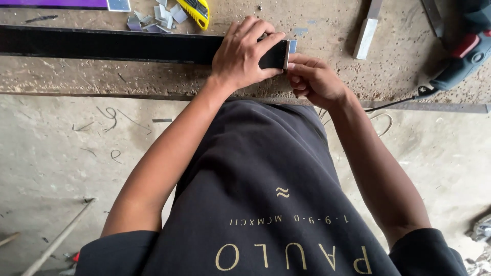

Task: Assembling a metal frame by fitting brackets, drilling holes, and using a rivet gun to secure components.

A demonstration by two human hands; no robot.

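**Two hands at the end of a black bar**

Two bare hands are recorded at the near edge of the desk [153, 76], a rough, dust-strewn surface. A long black bar [102, 45] is laid along the desk, parallel to that edge, running in from the left edge. The left hand [244, 53] is laid over the bar's right end, its grip clenched around the bar from above. The right hand [314, 79] is placed just beside that end, fingers curled, with a thin pale strip [287, 53] pinched against the bar's end face.

Also listed:
- a yellow utility knife [197, 10], at the far edge, beyond the bar;
- a heap of small grey offcuts [156, 18], just beside the knife;
- a pale metal block [365, 37], towards the far right;
- a power tool [463, 59] with a red trigger, at the right edge, its cable trailed over the near edge.
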